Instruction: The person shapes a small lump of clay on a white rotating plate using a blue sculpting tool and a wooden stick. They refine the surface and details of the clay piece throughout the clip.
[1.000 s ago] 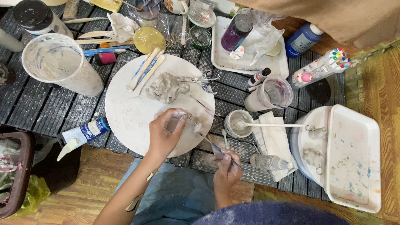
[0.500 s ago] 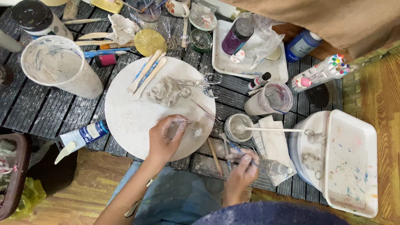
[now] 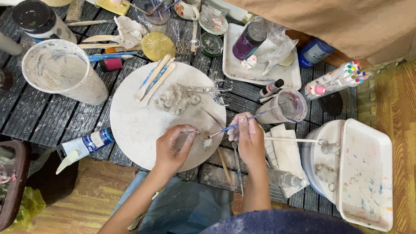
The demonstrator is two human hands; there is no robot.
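On round board (image 3: 130, 125) | left hand (image 3: 171, 149) fingers pinch clay piece (image 3: 193, 132) | right hand (image 3: 247, 136) fingers grip brush (image 3: 227, 128)

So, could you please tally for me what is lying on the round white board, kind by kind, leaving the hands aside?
Wooden modelling sticks: 3
Grey clay lump: 1
Scissors: 1
Small clay piece, in the left hand: 1
Thin brush, in the right hand, tip over the board: 1
Total: 7
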